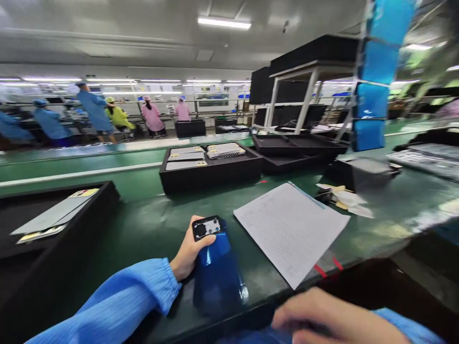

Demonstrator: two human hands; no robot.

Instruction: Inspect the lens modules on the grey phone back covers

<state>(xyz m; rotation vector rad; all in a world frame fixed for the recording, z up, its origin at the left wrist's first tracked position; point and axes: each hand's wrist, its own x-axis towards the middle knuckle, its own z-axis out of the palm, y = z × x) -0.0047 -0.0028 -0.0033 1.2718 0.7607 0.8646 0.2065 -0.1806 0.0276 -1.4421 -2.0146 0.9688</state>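
My left hand (191, 246) is closed on the top end of a phone back cover (217, 272), with the thumb pressed just below its camera area. Glossy blue film covers the face, and a dark camera plate with round openings shows at the top. The cover is held tilted over the front of the green bench. My right hand (322, 313) is low at the right, apart from the cover and near the bench edge. Motion smears its fingers, and the frame's bottom cuts it off. A stack of white paper (292, 229) lies between and beyond the hands.
Black trays with pale panels stand at left (111, 191) and centre (211, 174). Empty-looking black trays (297, 148) are stacked behind the paper. Blue film strips (373, 95) hang at right above scraps (347, 198). Several co-workers (93, 107) are in the background.
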